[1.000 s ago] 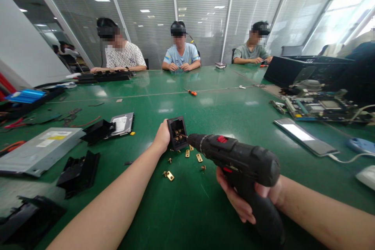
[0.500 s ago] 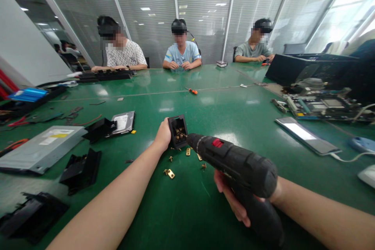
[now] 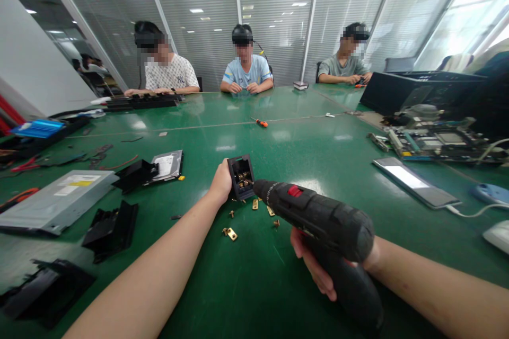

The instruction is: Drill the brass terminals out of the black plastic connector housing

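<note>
My left hand (image 3: 221, 183) is closed on the side of a small black plastic housing (image 3: 237, 192), whose open face is turned toward me. Brass terminals and screws (image 3: 244, 178) show inside it. In my right hand (image 3: 314, 265) is a black cordless drill (image 3: 318, 217) with a red switch on top, its fingers wrapped round the grip. The drill's nose points left at the housing's opening; whether the bit touches a screw is too small to tell. Loose brass plates (image 3: 232, 234) and screws (image 3: 276, 223) lie on the green table just below the housing.
On the left are more black housings (image 3: 109, 230), a grey metal drive (image 3: 59, 198) and a hard disk (image 3: 169, 165). A phone (image 3: 413, 183) and a circuit board (image 3: 437, 140) lie to the right. An orange screwdriver (image 3: 261, 123) lies ahead. Three people sit across the table (image 3: 302, 143).
The drill has shifted very slightly, and its bit shows less plainly at the housing's opening. Both hands keep their grip, and the loose brass parts have not moved.
</note>
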Demonstrator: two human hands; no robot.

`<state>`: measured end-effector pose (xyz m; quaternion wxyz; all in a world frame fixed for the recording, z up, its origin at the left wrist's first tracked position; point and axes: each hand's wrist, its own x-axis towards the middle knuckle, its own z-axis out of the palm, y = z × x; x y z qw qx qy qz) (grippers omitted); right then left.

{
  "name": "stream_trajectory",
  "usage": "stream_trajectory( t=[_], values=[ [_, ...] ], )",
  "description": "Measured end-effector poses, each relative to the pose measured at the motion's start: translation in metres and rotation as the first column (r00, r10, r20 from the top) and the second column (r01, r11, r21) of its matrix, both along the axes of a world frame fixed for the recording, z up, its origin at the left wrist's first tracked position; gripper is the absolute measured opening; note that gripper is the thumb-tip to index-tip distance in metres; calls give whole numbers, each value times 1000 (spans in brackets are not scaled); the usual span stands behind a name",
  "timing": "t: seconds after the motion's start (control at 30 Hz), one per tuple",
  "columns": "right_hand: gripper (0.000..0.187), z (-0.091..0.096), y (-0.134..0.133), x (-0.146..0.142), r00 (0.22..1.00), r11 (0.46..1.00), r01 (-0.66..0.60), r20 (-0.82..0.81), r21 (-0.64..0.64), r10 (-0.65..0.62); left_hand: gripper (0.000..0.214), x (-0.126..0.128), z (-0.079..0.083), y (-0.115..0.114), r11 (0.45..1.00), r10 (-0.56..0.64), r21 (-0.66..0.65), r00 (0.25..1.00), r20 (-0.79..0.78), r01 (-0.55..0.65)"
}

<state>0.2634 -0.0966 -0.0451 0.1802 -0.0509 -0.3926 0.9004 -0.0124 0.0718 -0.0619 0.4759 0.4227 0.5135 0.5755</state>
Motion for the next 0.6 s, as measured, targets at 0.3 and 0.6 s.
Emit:
stream_trajectory(
  t=[0.3,0.6],
  values=[
    [66,7,4,0,999,999,18,-30,41,-17,34,2,4,-2,1000,19,13,1000,-22,-19],
    [70,-13,10,2,999,998,-18,-36,57,20,35,1,2,-1,1000,5,15,1000,-23,-5]
  ],
)
